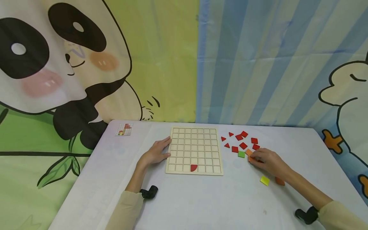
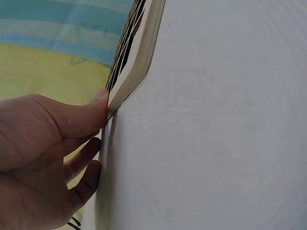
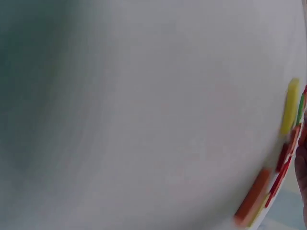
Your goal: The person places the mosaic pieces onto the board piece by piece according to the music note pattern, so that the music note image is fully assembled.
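A pale wooden grid board (image 1: 194,126) lies on the table, with a red quarter-round tile (image 1: 194,167) in its bottom row. My left hand (image 1: 155,153) touches the board's left edge with relaxed fingers; in the left wrist view the thumb (image 2: 84,117) lies against the board's side (image 2: 144,57). To the right of the board, my right hand (image 1: 267,161) pinches an orange tile (image 1: 249,159) between thumb and fingers. Another orange tile (image 1: 248,152) is right at its fingertips, beside a green square tile (image 1: 241,154). The right wrist view catches only a sliver of that hand (image 3: 301,167).
Several red square and triangular tiles (image 1: 243,145) are scattered beyond the right hand. Nearer me are a yellow tile (image 1: 264,180) and an orange-brown piece (image 1: 279,181), partly under the right forearm. A small pattern card (image 1: 124,129) lies at the far left of the white table (image 1: 201,201).
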Tool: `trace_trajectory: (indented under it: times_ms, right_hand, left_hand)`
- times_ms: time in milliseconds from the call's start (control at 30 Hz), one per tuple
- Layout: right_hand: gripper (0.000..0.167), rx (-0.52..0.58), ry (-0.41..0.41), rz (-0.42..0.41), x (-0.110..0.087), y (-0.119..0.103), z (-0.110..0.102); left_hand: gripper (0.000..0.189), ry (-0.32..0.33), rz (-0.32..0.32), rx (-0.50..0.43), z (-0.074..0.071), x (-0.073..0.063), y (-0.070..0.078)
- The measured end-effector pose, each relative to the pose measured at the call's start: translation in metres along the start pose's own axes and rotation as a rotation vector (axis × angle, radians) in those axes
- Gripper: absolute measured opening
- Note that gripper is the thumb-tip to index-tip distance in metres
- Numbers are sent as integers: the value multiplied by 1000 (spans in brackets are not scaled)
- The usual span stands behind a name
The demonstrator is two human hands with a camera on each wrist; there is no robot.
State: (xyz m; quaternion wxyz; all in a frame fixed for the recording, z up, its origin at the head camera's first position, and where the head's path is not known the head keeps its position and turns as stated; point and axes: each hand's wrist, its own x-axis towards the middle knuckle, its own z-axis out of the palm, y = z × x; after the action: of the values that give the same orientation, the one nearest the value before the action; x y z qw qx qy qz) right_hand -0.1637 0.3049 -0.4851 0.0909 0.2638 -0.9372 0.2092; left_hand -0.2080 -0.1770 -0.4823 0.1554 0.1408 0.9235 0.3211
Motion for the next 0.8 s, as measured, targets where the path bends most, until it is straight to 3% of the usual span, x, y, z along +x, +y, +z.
trace_trajectory:
  times_ms: [133, 367, 533, 800]
  right_hand:
    - [28, 124, 47, -16, 14, -23, 5]
    - [21, 318, -50, -149, 55, -91, 26]
    - [16, 319, -151, -238, 87, -121, 50]
    - [11, 233, -247, -290, 116, -135, 80]
  left_hand:
    - [67, 3, -15, -7, -1, -1, 0]
    - [67, 9, 4, -7, 0, -1, 0]
    - [68, 11, 13, 3, 0, -1, -1]
    - [68, -5, -6, -15, 1, 0, -1]
